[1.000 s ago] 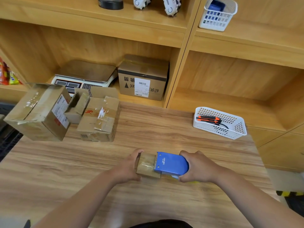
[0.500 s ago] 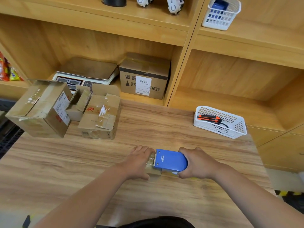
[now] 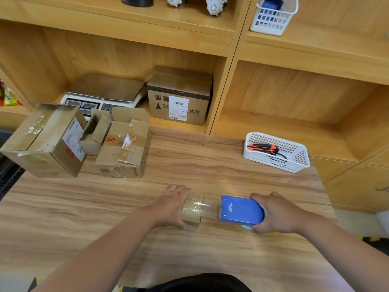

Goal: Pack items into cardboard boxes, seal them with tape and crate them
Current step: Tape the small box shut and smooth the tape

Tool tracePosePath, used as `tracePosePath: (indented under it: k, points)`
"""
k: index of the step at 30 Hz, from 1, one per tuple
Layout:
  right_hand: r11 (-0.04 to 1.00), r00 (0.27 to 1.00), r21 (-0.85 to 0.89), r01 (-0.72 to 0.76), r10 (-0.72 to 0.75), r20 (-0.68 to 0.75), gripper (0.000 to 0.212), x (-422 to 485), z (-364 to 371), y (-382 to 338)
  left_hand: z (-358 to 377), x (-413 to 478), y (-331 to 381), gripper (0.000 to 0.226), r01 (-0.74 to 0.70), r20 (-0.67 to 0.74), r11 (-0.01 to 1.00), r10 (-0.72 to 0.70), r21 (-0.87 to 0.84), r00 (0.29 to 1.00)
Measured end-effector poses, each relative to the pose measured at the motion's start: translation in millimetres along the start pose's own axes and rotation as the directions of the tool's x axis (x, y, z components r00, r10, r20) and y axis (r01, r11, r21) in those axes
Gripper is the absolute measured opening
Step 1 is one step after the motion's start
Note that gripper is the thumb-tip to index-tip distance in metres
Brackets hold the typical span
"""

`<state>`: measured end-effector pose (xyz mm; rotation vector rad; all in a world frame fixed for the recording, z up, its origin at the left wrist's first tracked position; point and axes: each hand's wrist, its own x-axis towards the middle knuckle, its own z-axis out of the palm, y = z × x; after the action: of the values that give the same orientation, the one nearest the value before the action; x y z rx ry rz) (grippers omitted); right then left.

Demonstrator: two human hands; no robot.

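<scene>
While left hand point(image 3: 170, 205) grips taped box point(image 3: 192, 210), right hand point(image 3: 276, 213) holds curved blue dispenser point(image 3: 242, 210).

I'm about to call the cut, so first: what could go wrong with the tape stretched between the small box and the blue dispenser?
1. The tape spans the gap between the small box and the dispenser unsupported; it may twist, wrinkle or stick to the table.
2. Only the left hand steadies the box, so a hard pull by the right hand could drag or tip it.
</scene>
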<state>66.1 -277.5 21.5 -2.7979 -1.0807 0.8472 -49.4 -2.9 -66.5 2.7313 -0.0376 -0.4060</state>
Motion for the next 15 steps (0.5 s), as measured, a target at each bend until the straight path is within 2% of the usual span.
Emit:
tracePosePath:
  k: [5,10,13,15]
  points:
    - [0.998,0.999,-0.027,-0.050,0.050,-0.005,0.047,-12.7,5.3,13.8,-0.2,3.4,4.4,0.100,-0.009,0.021,1.000,0.008,0.026,1.000]
    - [0.995,0.999,-0.091,-0.026,0.024,-0.030,0.047,-9.4,9.4,4.4,-7.7,-0.2,9.8,0.104,-0.002,0.081,0.999,-0.003,0.055,0.997]
    - [0.995,0.999,-0.093,-0.030,0.026,-0.039,0.047,-9.5,10.8,3.7,-14.0,4.8,24.4,0.090,0.024,0.128,0.990,-0.042,0.140,0.991]
    - [0.995,0.999,-0.093,-0.026,0.023,-0.042,0.046,-8.6,11.1,4.2,-12.0,14.4,38.4,0.079,0.029,0.090,0.979,-0.048,0.202,0.995]
